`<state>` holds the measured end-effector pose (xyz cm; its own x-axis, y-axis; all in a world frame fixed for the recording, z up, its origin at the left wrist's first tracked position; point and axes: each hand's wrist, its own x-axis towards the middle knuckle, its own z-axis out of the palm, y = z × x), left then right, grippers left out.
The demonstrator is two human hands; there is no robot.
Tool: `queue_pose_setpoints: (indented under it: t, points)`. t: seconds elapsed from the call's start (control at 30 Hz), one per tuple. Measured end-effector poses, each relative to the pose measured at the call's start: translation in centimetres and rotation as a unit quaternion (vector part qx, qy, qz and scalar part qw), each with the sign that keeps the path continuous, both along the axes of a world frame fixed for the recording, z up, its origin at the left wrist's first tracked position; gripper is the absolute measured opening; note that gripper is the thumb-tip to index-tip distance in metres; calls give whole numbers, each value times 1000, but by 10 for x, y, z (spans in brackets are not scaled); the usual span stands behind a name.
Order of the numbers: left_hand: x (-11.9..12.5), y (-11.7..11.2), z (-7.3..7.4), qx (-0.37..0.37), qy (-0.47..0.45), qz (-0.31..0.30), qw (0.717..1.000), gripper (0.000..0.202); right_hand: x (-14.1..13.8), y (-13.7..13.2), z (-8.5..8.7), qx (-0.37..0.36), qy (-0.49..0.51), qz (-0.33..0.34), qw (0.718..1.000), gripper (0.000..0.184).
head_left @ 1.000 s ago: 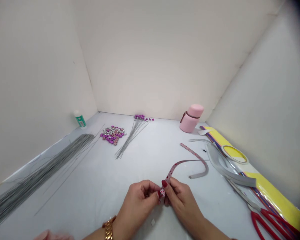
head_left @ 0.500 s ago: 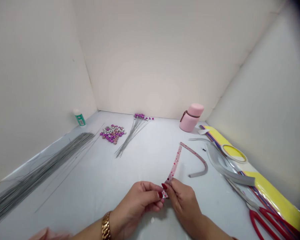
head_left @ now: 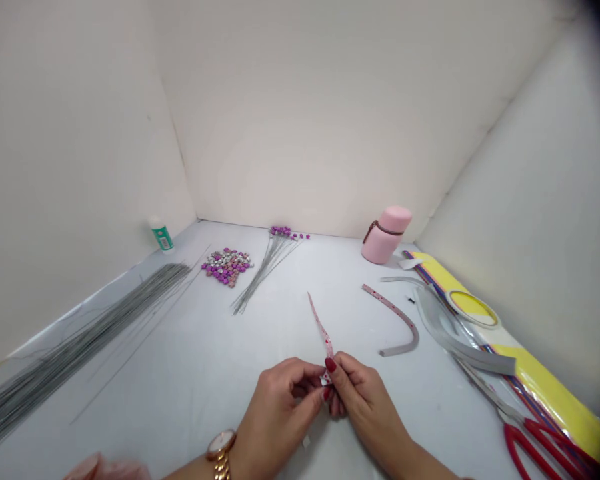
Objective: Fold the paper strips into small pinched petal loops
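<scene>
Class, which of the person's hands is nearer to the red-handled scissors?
Right. The right hand is to the left of the scissors, not touching them; the left hand is farther left, beyond the right hand.

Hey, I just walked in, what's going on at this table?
A person's left hand and right hand meet at the near end of a narrow pink strip, pinching it between them; its free length points away across the table. A second, curved strip lies to the right. The red-handled scissors lie further right, in neither hand.
</scene>
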<state>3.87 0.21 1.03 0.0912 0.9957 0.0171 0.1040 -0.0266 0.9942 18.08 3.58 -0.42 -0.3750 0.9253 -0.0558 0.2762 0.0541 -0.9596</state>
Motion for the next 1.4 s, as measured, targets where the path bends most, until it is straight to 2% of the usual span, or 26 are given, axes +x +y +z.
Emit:
queue_pose_setpoints:
  t: [0.1, 0.27, 0.4, 0.53, 0.73, 0.97, 1.27, 1.4]
  points:
    - [0, 1, -2, 2, 30, 17, 999, 14, 0, 0, 1, 6, -7, 4, 1000, 35]
    - [2, 7, -3, -96, -112, -13, 989, 12, 2, 1, 0, 82, -66, 3, 994, 34]
    - [2, 7, -6, -99, -81, 19, 992, 13, 5, 0, -1, 123, -93, 7, 988, 34]
    - [1, 7, -8, -106, -64, 13, 992, 14, 5, -1, -2, 78, -53, 6, 996, 28]
    - [1, 9, -10, -120, -140, -4, 983, 17, 2, 1, -3, -30, 58, -13, 998, 29]
    - [-1, 7, -13, -96, -22, 11, 995, 18, 2, 0, -5, -43, 70, -26, 996, 28]
    - [0, 3, 0, -24, 91, -2, 996, 23, 1, 1, -1, -9, 23, -9, 1000, 28]
    - [-1, 2, 0, -17, 90, -21, 996, 23, 1, 1, -1, -22, 36, -12, 999, 29]
